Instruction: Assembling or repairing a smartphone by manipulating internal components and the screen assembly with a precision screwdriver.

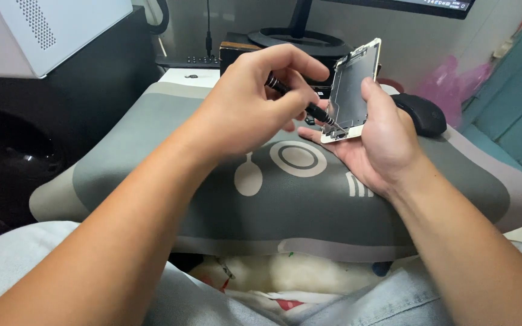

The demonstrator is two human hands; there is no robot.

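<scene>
The right hand [377, 142] cradles a stripped phone frame [353, 90], pale-edged with a grey inner plate, fingers curled behind it and the thumb pressed on its right rim. It stands tilted nearly upright, open face turned left toward the tool, likely so the lower corner is easy to reach and see. The left hand [255, 102] is pinched closed round a small dark screwdriver [300, 102], thumb and forefinger near the top as if for turning. The tip slants down to the right and meets the frame's bottom edge. Both hands hover just above a grey cushion mat [152, 175] with white shapes, lying across the lap. Far right, a black mouse [423, 113] sits on the mat. Further back stands a monitor stand [297, 37].
</scene>
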